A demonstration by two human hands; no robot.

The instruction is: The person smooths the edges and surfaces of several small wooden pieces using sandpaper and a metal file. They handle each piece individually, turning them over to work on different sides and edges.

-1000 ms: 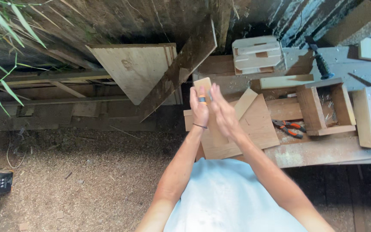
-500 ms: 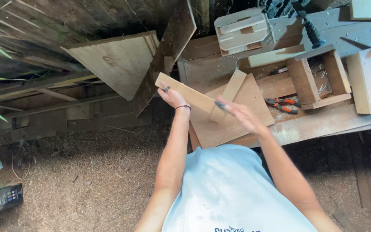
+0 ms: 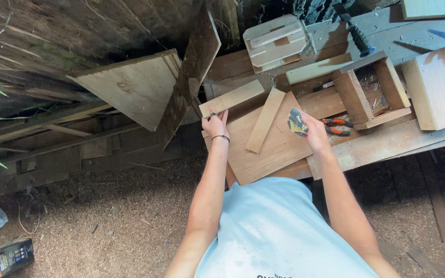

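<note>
A: What can't we make out here?

B: Our left hand (image 3: pixel 216 122) covers the near end of the pale wood strip (image 3: pixel 232 98), so we can't see how that end is cut. Our right hand (image 3: pixel 312 131) is wrapped round a small dark, speckled pad (image 3: pixel 296 121); it may be sandpaper, but it's too small to tell. The pale board (image 3: pixel 438 87) at the right runs out of view, and so does the dark-handled tool (image 3: pixel 359 38) lying higher up.

A: And what lies around?

B: A brown plywood sheet (image 3: pixel 274 149) rests on the bench (image 3: pixel 377 146) between our hands, with a narrow slat (image 3: pixel 265 121) lying across it. Orange-handled pliers (image 3: pixel 334 126) sit just beside our right hand. Beyond them is an open wooden box (image 3: pixel 369 87) with nails inside, and farther back a small slatted crate (image 3: pixel 276 44). A dark plank (image 3: pixel 191 72) leans close beside the strip, over a large pale panel (image 3: pixel 132 87). Sawdust covers the ground.

A: The strip itself?

B: Light, flat and rectangular, held tilted above the bench's left end, far end higher. Our left hand's fingers are closed on its lower end; our right grips only the pad, apart from the strip.
</note>
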